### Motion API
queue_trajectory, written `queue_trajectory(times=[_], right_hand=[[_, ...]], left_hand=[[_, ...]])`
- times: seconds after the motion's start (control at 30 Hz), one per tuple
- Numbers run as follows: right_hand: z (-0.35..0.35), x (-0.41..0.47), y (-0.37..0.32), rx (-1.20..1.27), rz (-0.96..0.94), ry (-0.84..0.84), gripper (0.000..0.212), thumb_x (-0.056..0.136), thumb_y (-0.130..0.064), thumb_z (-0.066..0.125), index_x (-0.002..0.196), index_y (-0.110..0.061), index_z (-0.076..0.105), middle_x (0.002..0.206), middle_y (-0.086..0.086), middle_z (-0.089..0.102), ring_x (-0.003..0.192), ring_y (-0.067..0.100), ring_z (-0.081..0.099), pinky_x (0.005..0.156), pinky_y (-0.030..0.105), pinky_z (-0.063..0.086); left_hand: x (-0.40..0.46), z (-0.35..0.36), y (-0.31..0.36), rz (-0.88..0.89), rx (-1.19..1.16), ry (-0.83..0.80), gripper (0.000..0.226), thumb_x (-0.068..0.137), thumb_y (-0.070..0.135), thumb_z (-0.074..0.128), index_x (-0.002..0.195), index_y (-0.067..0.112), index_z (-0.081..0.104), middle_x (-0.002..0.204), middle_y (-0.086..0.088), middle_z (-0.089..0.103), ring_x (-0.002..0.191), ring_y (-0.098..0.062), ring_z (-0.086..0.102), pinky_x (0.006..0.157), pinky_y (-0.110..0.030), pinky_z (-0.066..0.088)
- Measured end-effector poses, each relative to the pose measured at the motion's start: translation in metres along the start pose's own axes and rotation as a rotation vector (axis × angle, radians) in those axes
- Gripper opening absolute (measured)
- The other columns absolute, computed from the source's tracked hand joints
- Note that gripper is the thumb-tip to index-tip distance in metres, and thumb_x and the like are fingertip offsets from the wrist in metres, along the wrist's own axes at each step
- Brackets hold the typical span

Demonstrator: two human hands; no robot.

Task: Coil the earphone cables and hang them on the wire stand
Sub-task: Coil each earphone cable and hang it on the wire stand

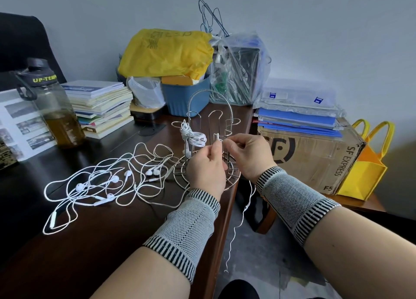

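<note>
dark desk (112, 231), blue bin (184, 100) holding packets

**Count of things on and beside the desk**

Two hands are showing, left (206, 167) and right (248, 155), each wearing one wristband. One wire stand (208, 141) is standing on the desk, carrying one coiled earphone (193, 136). One cable (238, 226) is hanging from the hands. A tangle (108, 181) is lying on the desk; about six earbuds are showing in it, the set count being unclear. One bottle (54, 109), one book stack (101, 107), one blue bin (186, 98), one carton (308, 154) and one yellow tote (367, 163) are sitting around.
</note>
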State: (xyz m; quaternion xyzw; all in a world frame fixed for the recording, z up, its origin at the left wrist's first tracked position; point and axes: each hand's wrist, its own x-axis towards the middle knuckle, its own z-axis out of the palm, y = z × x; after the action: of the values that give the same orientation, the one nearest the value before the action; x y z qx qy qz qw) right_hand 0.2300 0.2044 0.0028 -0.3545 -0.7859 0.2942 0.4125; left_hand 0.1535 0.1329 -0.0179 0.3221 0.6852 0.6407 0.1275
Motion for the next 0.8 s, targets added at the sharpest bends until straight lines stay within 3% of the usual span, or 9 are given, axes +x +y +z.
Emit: queue_trajectory(times=[0.1,0.17,0.23,0.37,0.47,0.53,0.67,0.73,0.8], right_hand=[[0.0,0.0,0.0,-0.023,-0.004,-0.002,0.016,0.09,-0.028,0.063,0.074,-0.031,0.064,0.057,-0.016,0.057,0.051,-0.003,0.05,0.057,0.014,0.04],[-0.001,0.001,-0.001,-0.051,-0.011,-0.008,0.017,0.091,-0.027,0.062,0.074,-0.03,0.063,0.058,-0.016,0.057,0.051,-0.002,0.05,0.056,0.014,0.04],[-0.002,0.001,-0.002,-0.083,-0.025,-0.015,0.016,0.091,-0.026,0.061,0.075,-0.028,0.064,0.062,-0.014,0.06,0.056,0.0,0.055,0.059,0.018,0.045],[-0.003,0.001,-0.001,-0.076,-0.028,-0.03,0.015,0.091,-0.025,0.06,0.079,-0.022,0.068,0.07,-0.004,0.069,0.066,0.01,0.068,0.069,0.035,0.059],[-0.004,0.002,-0.001,-0.136,-0.051,-0.031,0.017,0.092,-0.026,0.059,0.086,-0.016,0.071,0.074,-0.002,0.07,0.07,0.013,0.066,0.074,0.035,0.056],[-0.005,0.001,-0.001,-0.159,-0.076,-0.021,0.017,0.092,-0.026,0.059,0.088,-0.016,0.072,0.077,-0.002,0.07,0.073,0.014,0.065,0.075,0.033,0.055],[-0.006,0.0,0.001,-0.157,-0.08,-0.019,0.017,0.092,-0.027,0.06,0.085,-0.017,0.072,0.069,-0.007,0.064,0.066,0.011,0.06,0.07,0.03,0.053],[-0.007,0.0,0.002,-0.14,-0.074,-0.026,0.015,0.092,-0.028,0.061,0.081,-0.02,0.069,0.068,-0.007,0.064,0.062,0.009,0.058,0.066,0.029,0.053],[-0.008,-0.001,0.002,-0.13,-0.067,-0.038,0.015,0.092,-0.027,0.061,0.078,-0.025,0.065,0.067,-0.007,0.064,0.059,0.008,0.058,0.062,0.027,0.051]], left_hand=[[0.006,0.004,-0.006,0.043,0.049,0.008,0.038,0.097,0.038,0.05,0.069,0.019,0.068,0.056,0.002,0.066,0.051,-0.015,0.063,0.073,-0.043,0.058],[0.009,0.006,-0.008,0.069,0.083,-0.004,0.04,0.091,0.045,0.045,0.076,0.018,0.07,0.062,-0.002,0.069,0.06,-0.026,0.068,0.066,-0.046,0.058],[0.01,0.006,-0.008,0.088,0.116,-0.01,0.041,0.088,0.045,0.041,0.075,0.016,0.067,0.063,-0.004,0.068,0.062,-0.029,0.067,0.068,-0.047,0.058],[0.007,0.007,-0.002,0.066,0.139,-0.032,0.03,0.09,0.026,0.04,0.063,0.014,0.047,0.062,-0.015,0.056,0.063,-0.039,0.058,0.063,-0.051,0.055],[0.005,0.008,0.001,0.087,0.105,-0.058,0.029,0.084,0.035,0.04,0.073,0.014,0.057,0.064,-0.01,0.062,0.063,-0.039,0.06,0.061,-0.054,0.055],[0.001,0.007,0.004,0.109,0.098,-0.053,0.034,0.093,0.037,0.046,0.07,0.014,0.055,0.058,-0.005,0.055,0.059,-0.034,0.054,0.061,-0.045,0.053],[-0.002,0.005,0.004,0.121,0.022,-0.039,0.041,0.091,0.053,0.045,0.078,0.019,0.063,0.073,-0.014,0.06,0.076,-0.047,0.056,0.065,-0.047,0.051],[-0.001,0.004,0.002,0.107,-0.004,-0.02,0.04,0.09,0.055,0.044,0.065,0.028,0.059,0.057,-0.009,0.049,0.066,-0.046,0.051,0.064,-0.048,0.048],[0.0,0.004,0.0,0.088,-0.03,-0.012,0.042,0.088,0.061,0.042,0.068,0.031,0.064,0.046,-0.003,0.041,0.068,-0.047,0.051,0.08,-0.062,0.049]])
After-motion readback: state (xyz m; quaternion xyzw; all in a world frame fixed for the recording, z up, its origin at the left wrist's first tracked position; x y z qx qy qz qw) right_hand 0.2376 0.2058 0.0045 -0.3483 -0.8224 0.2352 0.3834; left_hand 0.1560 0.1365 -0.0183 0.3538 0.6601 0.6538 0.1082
